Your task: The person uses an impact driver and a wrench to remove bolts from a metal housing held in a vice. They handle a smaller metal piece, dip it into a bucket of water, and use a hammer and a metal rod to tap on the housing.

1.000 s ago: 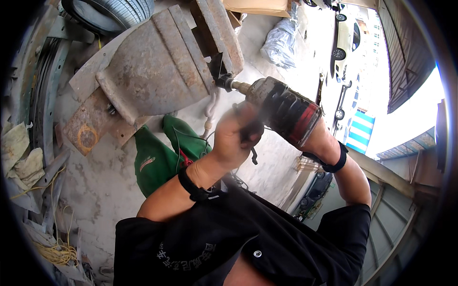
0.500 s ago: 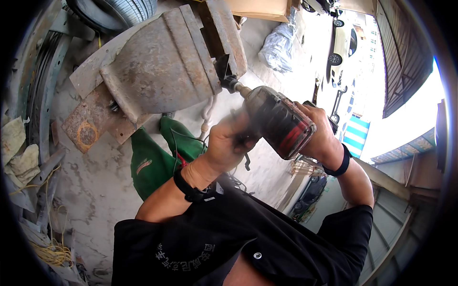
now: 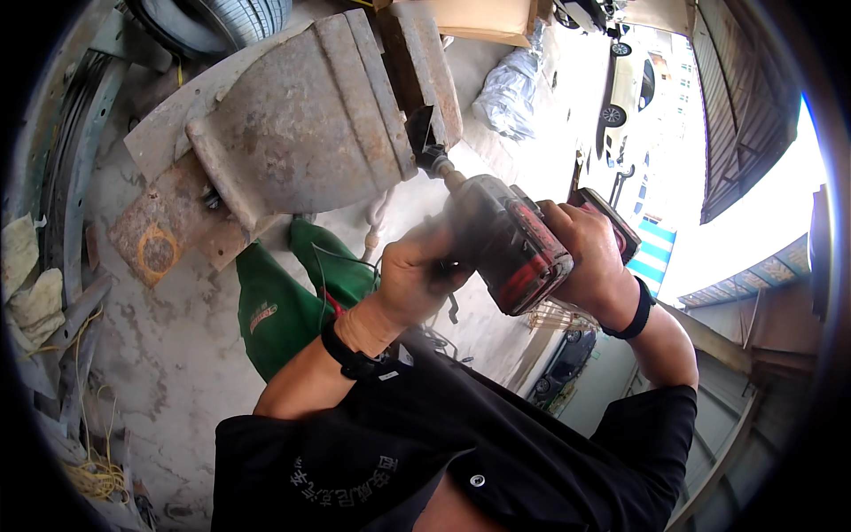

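Observation:
A black and red cordless impact wrench (image 3: pixel 514 239) is held between my two hands, tilted toward the upper left. My right hand (image 3: pixel 589 257) wraps its handle just ahead of the battery pack. From the left, my left hand (image 3: pixel 421 270) grips the tool's body; its fingers are partly blurred and hidden. The wrench's worn socket end (image 3: pixel 449 174) meets a dark metal piece (image 3: pixel 424 135) at the jaws of a rusty bench vise (image 3: pixel 301 115). How they join is too small to tell.
A tyre (image 3: pixel 213 22) lies beyond the vise. Metal rails (image 3: pixel 75 168), pale gloves or rags (image 3: pixel 40 306) and yellow cord (image 3: pixel 97 479) line the left side. A cardboard box (image 3: pixel 483 19) and clear plastic bag (image 3: pixel 510 93) sit at the back. A car (image 3: pixel 634 89) stands at right.
The impact wrench and my right hand have shifted slightly down, bringing the battery pack into clearer view. Both hands keep their hold, and the socket end stays at the vise jaws.

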Available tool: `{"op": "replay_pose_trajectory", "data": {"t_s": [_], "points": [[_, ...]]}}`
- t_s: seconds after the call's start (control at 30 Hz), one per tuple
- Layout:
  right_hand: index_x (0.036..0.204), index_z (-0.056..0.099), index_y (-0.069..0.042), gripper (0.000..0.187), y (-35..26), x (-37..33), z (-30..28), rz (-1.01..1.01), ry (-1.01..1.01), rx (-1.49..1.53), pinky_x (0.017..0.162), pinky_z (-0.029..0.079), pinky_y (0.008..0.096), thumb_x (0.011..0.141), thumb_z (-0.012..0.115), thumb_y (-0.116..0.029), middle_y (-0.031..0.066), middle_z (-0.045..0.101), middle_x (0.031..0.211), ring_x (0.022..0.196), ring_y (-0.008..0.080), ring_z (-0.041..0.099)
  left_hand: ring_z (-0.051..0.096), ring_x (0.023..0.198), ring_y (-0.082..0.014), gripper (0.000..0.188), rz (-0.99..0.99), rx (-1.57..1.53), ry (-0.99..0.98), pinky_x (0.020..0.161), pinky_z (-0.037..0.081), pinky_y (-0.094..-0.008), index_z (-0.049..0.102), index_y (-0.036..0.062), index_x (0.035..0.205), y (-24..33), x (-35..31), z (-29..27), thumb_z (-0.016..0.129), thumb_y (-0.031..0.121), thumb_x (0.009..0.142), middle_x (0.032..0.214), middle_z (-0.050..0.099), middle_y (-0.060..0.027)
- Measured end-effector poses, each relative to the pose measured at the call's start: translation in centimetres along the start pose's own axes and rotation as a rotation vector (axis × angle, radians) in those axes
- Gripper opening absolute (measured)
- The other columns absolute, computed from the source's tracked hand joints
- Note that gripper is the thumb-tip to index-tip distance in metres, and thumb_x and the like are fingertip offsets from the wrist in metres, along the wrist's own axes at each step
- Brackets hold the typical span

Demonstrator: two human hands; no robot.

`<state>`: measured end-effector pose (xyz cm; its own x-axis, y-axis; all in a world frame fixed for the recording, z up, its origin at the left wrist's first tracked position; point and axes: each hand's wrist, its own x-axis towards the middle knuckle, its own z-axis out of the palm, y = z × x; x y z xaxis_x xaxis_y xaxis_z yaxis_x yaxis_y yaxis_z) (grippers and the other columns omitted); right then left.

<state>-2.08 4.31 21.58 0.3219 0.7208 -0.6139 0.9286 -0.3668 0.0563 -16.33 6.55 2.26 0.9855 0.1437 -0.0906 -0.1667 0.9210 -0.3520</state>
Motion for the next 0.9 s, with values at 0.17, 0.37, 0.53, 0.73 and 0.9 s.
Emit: {"op": "replay_pose_trajectory", "data": {"t_s": [0.17, 0.37, 0.53, 0.73, 0.9], "points": [[0.103, 0.062, -0.003, 0.047, -0.2, -0.2, 0.2, 0.001, 0.042, -0.035, 0.066, 0.052, 0.0433, 0.069, 0.083, -0.027, 0.015, 0.063, 0.075, 0.069, 0.0349, 0.065, 0.054, 0.07, -0.0076, 0.051, -0.026, -0.018, -0.034, 0.053, 0.035, -0.0182, 0.053, 0.0051, 0.135, 0.3, -0.1, 0.1, 0.058, 0.039, 0.098, 0.109, 0.067, -0.0046], [0.111, 0.065, -0.008, 0.045, 3.6, -0.2, 2.8, -0.049, 0.08, 0.37, 0.067, 0.054, 0.0386, 0.071, 0.081, -0.024, 0.0112, 0.067, 0.085, 0.072, 0.0344, 0.066, 0.051, 0.059, -0.0075, 0.041, 0.055, 0.259, 0.079, 0.043, 0.028, -0.0175, 0.06, 0.0059, 0.114, 0.0, 1.4, 1.7, 0.061, 0.043, 0.098, 0.095, 0.066, -0.0024], [0.113, 0.067, -0.011, 0.038, 5.6, 0.0, 5.9, -0.38, 0.281, 0.044, 0.074, 0.054, 0.0363, 0.077, 0.076, -0.02, 0.008, 0.068, 0.099, 0.086, 0.0286, 0.067, 0.048, 0.056, -0.0065, 0.039, 0.024, 0.39, 0.174, 0.042, 0.026, -0.0179, 0.061, 0.0067, 0.106, -0.8, 2.0, 2.4, 0.063, 0.044, 0.097, 0.082, 0.06, 0.0007], [0.113, 0.068, -0.01, 0.031, 7.3, 0.4, 8.9, -0.472, 0.39, 0.242, 0.078, 0.054, 0.0381, 0.082, 0.073, -0.014, 0.0089, 0.068, 0.103, 0.093, 0.0308, 0.066, 0.042, 0.056, -0.0044, 0.044, 0.151, 0.619, 0.241, 0.05, 0.033, -0.0206, 0.063, 0.0024, 0.111, -1.2, 2.8, 3.9, 0.066, 0.044, 0.096, 0.075, 0.051, 0.005], [0.113, 0.068, -0.008, 0.035, 8.1, 0.4, 10.5, -0.327, 0.29, 0.663, 0.078, 0.052, 0.039, 0.079, 0.075, -0.01, 0.0101, 0.068, 0.103, 0.092, 0.0308, 0.065, 0.042, 0.057, -0.0048, 0.055, 0.192, 0.736, 0.323, 0.051, 0.034, -0.0206, 0.062, -0.001, 0.11, -2.0, 3.1, 4.2, 0.07, 0.05, 0.09, 0.078, 0.056, 0.0019]]}}
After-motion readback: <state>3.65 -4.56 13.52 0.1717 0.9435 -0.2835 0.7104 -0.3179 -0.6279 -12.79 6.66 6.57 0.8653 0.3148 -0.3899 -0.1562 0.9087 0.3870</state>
